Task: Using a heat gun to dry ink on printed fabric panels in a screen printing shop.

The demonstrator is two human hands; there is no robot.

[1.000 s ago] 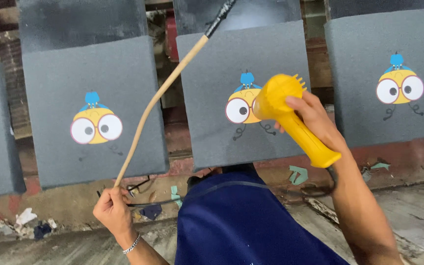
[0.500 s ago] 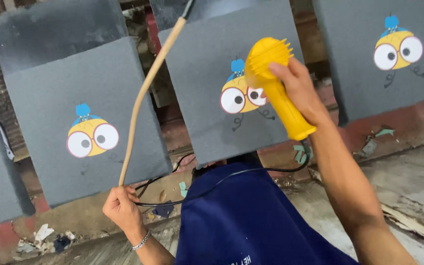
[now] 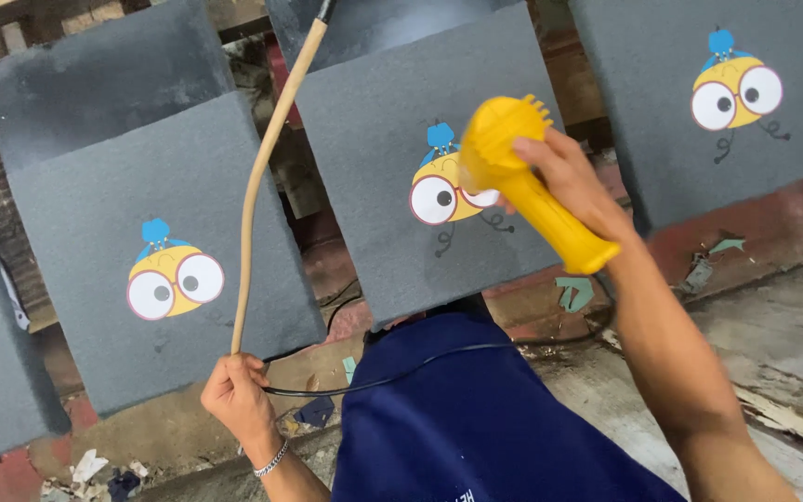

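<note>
Both hands are closed in a grip. Right hand [image 3: 559,181] is wrapped around the handle of a yellow heat blower [image 3: 532,181], raised with its nozzle against the cartoon print [image 3: 443,186] on the middle grey fabric panel [image 3: 401,158]. Left hand [image 3: 234,390], lower down, clasps the end of a tan hose [image 3: 257,186] that curves upward between panels. Similar printed grey panels [image 3: 141,232] hang to either side. A black cord [image 3: 401,372] crosses the person's blue garment [image 3: 476,418].
</note>
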